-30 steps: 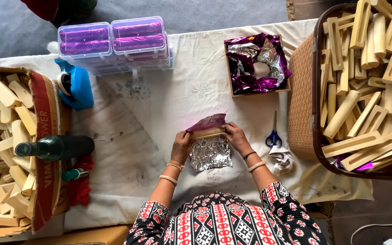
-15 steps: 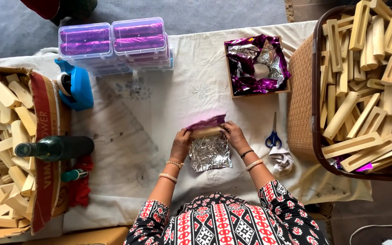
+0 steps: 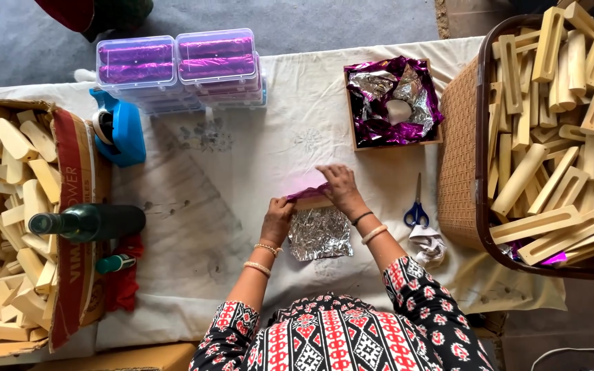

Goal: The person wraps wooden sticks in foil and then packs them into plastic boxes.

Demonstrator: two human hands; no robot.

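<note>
While hands fold foil [image 3: 320,232], a basket [image 3: 459,158] holds wooden pieces [image 3: 558,137].

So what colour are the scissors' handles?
Blue; the scissors lie right of the hands, clearest in the head view.

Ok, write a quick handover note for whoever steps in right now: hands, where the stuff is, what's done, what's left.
Left hand: pinning the left end of the wooden block on the foil sheet.
Right hand: folding the sheet's purple edge over the block's top.
Block sits at the sheet's far edge, mid-table; the silver side faces up towards the person.
Done: two clear boxes at the far side hold purple-wrapped pieces.
Left: this block is only partly covered. Bare blocks fill the carton on the left and the basket on the right. Spare foil lies in the tray; scissors beside the right arm.
</note>
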